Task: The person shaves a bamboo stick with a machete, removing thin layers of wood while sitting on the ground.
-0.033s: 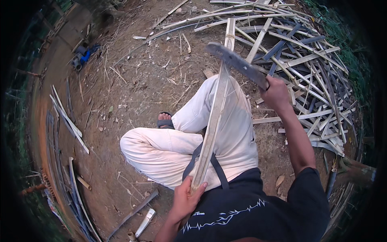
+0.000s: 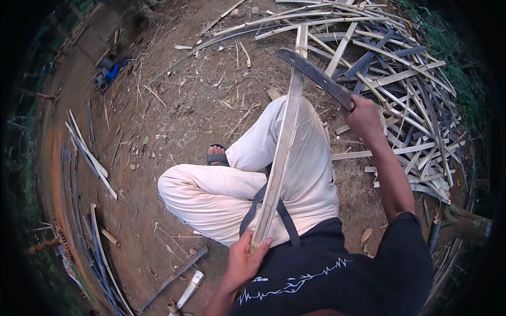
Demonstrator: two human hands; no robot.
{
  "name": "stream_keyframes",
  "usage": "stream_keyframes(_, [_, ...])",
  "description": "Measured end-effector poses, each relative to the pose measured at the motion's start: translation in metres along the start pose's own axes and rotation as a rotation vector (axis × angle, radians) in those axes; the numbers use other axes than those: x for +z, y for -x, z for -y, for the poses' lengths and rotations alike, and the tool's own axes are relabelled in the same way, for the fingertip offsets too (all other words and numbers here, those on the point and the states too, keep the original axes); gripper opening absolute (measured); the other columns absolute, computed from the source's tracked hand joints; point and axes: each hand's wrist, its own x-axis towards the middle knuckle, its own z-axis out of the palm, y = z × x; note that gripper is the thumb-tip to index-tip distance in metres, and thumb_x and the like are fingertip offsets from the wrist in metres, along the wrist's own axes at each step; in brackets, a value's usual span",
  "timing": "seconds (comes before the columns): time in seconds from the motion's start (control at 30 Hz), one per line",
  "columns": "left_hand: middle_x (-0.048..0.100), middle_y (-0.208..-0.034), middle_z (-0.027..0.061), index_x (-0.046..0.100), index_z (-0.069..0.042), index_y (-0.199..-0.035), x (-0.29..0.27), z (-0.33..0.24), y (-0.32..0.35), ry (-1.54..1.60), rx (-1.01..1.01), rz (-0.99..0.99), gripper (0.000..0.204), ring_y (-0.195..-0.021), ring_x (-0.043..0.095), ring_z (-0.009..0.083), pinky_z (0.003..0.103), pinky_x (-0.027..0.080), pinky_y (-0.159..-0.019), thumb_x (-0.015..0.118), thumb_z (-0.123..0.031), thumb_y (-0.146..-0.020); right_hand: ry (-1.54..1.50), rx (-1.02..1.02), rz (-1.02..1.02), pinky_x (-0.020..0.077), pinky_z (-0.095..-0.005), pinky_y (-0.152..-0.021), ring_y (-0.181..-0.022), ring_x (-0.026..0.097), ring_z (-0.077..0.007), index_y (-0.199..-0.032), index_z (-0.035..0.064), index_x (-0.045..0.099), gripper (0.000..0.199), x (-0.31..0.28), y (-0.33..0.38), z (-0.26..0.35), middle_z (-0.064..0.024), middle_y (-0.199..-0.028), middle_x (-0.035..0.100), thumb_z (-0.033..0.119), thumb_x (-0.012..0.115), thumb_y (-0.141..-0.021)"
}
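Note:
My left hand is closed around the near end of a long split bamboo strip. The strip slants away from my waist across my right thigh and knee, its pale hollow side facing up and a node close to its far end. In my right hand, fingers wrapped round a mostly hidden handle, is a machete with a dark blade and small holes along it. Its blade points up-left and crosses over the strip just below the node; I cannot tell whether they touch.
A heap of split bamboo strips spreads over the ground at far right. More strips lie at left, with a dark blade-like piece and a pale bamboo piece near my left arm. My sandaled foot rests on the littered soil.
The machete in my right hand has shifted slightly right and turned, so its blade looks narrower. My left hand and the bamboo strip have barely moved.

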Motion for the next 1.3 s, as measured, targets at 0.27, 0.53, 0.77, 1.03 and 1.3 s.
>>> stream_keyframes(0.27, [0.049,-0.065,-0.0037,0.053,-0.004,-0.102,-0.013,-0.013,-0.036,0.252,-0.081,-0.09,0.019,-0.047,0.039,0.0026,0.023,0.032,-0.042,0.065,-0.019,-0.099,-0.154,-0.525,0.288,0.0534,-0.0446,-0.065,-0.07,0.067,-0.0346,-0.079,0.005,0.058,0.028,0.036,0.058,0.111,-0.0109,-0.074,0.063,0.012,0.072,-0.056])
stream_keyframes(0.53, [0.054,-0.074,0.0007,0.049,-0.006,-0.106,-0.074,-0.004,-0.079,0.456,-0.221,0.072,0.019,-0.046,0.048,0.0086,0.025,0.043,-0.045,0.057,-0.024,-0.104,-0.141,-0.292,0.552,0.0564,-0.0475,-0.068,-0.074,0.07,-0.0409,-0.079,-0.0026,0.067,0.033,0.071,0.037,0.158,-0.024,-0.075,0.069,0.03,0.074,-0.076])
stream_keyframes(0.77, [0.061,-0.075,0.0048,0.051,-0.004,-0.107,-0.093,-0.032,-0.091,0.194,-0.108,0.165,0.032,-0.053,0.061,0.0148,0.029,0.052,-0.051,0.049,-0.036,-0.106,-0.53,0.095,0.836,0.0502,-0.0354,-0.056,-0.057,0.062,-0.0221,-0.077,-0.0033,0.066,0.048,0.093,0.029,0.217,-0.0121,-0.066,0.064,0.042,0.082,-0.08])
stream_keyframes(1.03, [0.059,-0.121,0.0215,0.025,-0.002,-0.153,-0.118,0.047,-0.04,0.346,0.112,-0.025,0.064,-0.096,0.069,0.0319,0.039,0.059,-0.081,0.04,-0.043,-0.107,-1.592,0.835,0.774,0.0446,-0.0285,-0.052,-0.055,0.053,-0.0115,-0.079,0.0029,0.064,0.018,0.128,0.023,0.267,-0.0019,-0.068,0.059,0.008,0.08,-0.082])
stream_keyframes(1.3, [0.05,-0.134,0.0232,0.038,-0.004,-0.143,-0.108,-0.036,-0.012,0.005,1.399,-0.871,0.077,-0.126,0.052,0.0431,0.056,0.044,-0.104,0.056,-0.06,-0.094,-1.566,0.929,0.872,0.0467,-0.0285,-0.052,-0.055,0.05,-0.0111,-0.084,0.0033,0.061,0.016,0.123,0.014,0.295,-0.0009,-0.067,0.054,0.007,0.076,-0.086])
